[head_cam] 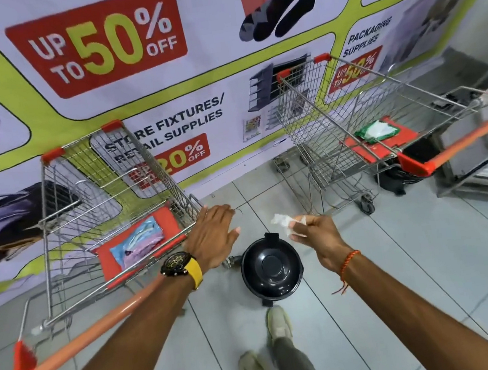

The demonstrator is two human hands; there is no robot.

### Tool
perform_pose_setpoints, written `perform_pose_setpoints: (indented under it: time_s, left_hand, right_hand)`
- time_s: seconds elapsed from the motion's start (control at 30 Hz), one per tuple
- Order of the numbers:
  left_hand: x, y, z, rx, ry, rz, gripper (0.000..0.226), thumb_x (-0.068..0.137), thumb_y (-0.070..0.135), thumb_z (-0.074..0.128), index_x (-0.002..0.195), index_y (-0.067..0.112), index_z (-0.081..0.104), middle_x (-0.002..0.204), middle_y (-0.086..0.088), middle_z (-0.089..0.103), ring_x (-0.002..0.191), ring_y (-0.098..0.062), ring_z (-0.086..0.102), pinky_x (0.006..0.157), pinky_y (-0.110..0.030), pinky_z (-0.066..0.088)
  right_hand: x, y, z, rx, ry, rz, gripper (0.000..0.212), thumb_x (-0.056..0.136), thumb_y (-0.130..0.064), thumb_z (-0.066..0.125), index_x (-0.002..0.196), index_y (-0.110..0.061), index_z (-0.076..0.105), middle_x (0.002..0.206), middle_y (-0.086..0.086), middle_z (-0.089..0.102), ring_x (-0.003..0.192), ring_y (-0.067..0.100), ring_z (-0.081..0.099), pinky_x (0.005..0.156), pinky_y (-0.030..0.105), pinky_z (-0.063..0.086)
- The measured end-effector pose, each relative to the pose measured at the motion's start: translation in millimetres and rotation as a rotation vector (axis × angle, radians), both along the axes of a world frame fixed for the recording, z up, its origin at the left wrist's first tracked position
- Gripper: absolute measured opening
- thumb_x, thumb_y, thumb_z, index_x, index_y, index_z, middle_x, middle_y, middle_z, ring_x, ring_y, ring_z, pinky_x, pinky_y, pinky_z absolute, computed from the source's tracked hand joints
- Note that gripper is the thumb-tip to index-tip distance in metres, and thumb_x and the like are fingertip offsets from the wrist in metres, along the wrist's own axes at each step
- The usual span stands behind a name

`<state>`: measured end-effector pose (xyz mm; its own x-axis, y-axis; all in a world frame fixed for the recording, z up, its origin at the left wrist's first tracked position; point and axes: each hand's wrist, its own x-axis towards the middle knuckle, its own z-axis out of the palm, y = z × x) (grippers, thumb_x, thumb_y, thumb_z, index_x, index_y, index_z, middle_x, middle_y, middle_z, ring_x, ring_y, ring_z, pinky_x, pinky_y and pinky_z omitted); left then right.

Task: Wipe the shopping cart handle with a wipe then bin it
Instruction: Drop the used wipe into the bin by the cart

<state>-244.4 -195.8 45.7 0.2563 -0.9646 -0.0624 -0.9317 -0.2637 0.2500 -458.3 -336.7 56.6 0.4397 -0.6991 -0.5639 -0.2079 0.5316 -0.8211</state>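
Observation:
Two wire shopping carts stand against a poster wall. The left cart's orange handle (94, 330) runs under my left forearm. My left hand (212, 235) rests open, palm down, at the right end of that cart. A crumpled white wipe (281, 221) is pinched in my right hand (315, 231), just above a black pedal bin (271, 268) whose lid is closed. The bin stands on the floor between the carts. The right cart's orange handle (463, 140) is at the far right.
A wipes pack (378, 131) lies on the right cart's red seat flap. A blue and pink pack (137, 242) lies on the left cart's flap. My shoes (278, 324) are on the grey tiled floor right behind the bin. A metal frame (483, 172) stands at the right.

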Motion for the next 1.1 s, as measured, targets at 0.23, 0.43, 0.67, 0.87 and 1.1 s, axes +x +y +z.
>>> perform_pose_setpoints:
  time_s: [0.23,0.43,0.67,0.87,1.1]
  left_hand:
    - [4.5,-3.0,-10.8,0.012,0.033,0.058,0.046,0.099,0.044,0.038,0.133,0.015,0.052,0.142,-0.014,0.052,0.133,-0.031,0.043,0.118,-0.052,0.025]
    - [3.9,-4.8,-14.3,-0.023,0.072,0.081,0.041,0.100,0.038,0.036,0.130,0.016,0.052,0.143,-0.014,0.049,0.135,-0.034,0.040,0.118,-0.053,0.025]
    - [4.7,-4.6,-15.6,-0.028,0.069,0.074,0.044,0.100,0.040,0.033,0.132,0.016,0.051,0.144,-0.014,0.048,0.137,-0.035,0.037,0.117,-0.053,0.027]
    - [3.7,-4.9,-14.0,0.006,0.064,0.084,0.046,0.100,0.042,0.032,0.134,0.017,0.048,0.146,-0.015,0.046,0.139,-0.037,0.035,0.116,-0.054,0.030]
    - [3.7,-6.2,-14.1,0.002,0.061,0.084,0.044,0.101,0.040,0.038,0.137,0.016,0.045,0.147,-0.015,0.045,0.139,-0.037,0.034,0.116,-0.052,0.030]
  right_hand:
    - [5.1,-5.2,-6.8,-0.113,0.175,0.084,0.031,0.094,0.006,0.058,0.124,-0.001,0.066,0.100,0.008,0.068,0.072,0.010,0.061,0.049,0.009,0.048]
    - [2.9,-17.0,-18.0,-0.064,0.248,0.092,0.017,0.092,0.008,0.060,0.092,-0.005,0.070,0.071,0.007,0.059,0.065,0.020,0.057,0.060,0.031,0.061]
    - [-8.6,-20.6,-33.1,-0.251,0.350,0.163,0.023,0.080,-0.008,0.082,0.073,-0.013,0.061,0.071,0.001,0.065,0.060,0.021,0.069,0.059,0.033,0.058]
    - [-7.2,-13.5,-57.8,-0.582,0.687,0.374,0.010,0.081,-0.030,0.079,0.073,-0.025,0.077,0.086,0.001,0.080,0.094,0.029,0.071,0.080,0.034,0.050]
    - [-7.5,-10.4,-83.2,-0.468,0.707,0.592,0.025,0.097,-0.035,0.060,0.110,-0.024,0.078,0.122,0.007,0.075,0.120,0.034,0.063,0.096,0.036,0.048]
